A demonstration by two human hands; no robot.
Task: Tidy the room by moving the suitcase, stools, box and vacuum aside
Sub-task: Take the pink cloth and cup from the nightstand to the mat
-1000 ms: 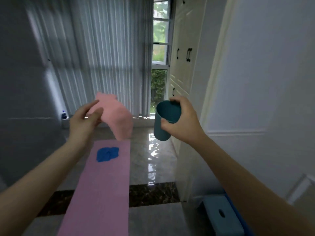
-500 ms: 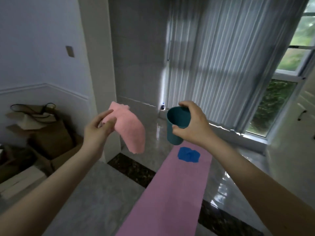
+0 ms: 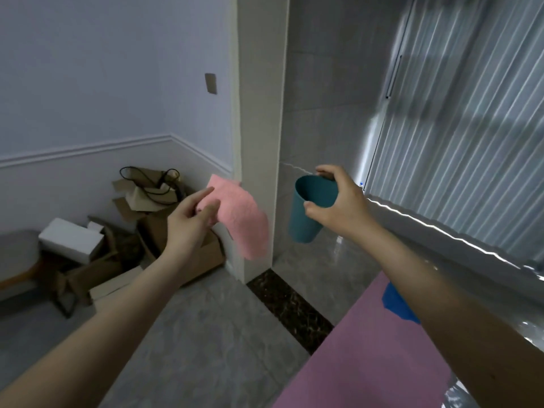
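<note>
1. Left hand (image 3: 188,222): pinches a pink cloth (image 3: 238,222) between thumb and fingers; the cloth hangs free to the right of the hand. The hold is only a pinch at one edge, so a quick turn could probably shake the cloth loose.
2. Cardboard boxes (image 3: 176,245): heaped on the floor beyond and to the left of this hand, against the wall. Which of them is the task's box cannot be told; suitcase, stools and vacuum are not identifiable.
3. Right hand (image 3: 338,207): grips a teal cup (image 3: 312,210) at the rim, fingers curled over it; the cup tilts. Whether it holds anything cannot be seen; any contents could spill.
4. Judgement: both hands are occupied, so lifting a box now risks dropping something.
</note>
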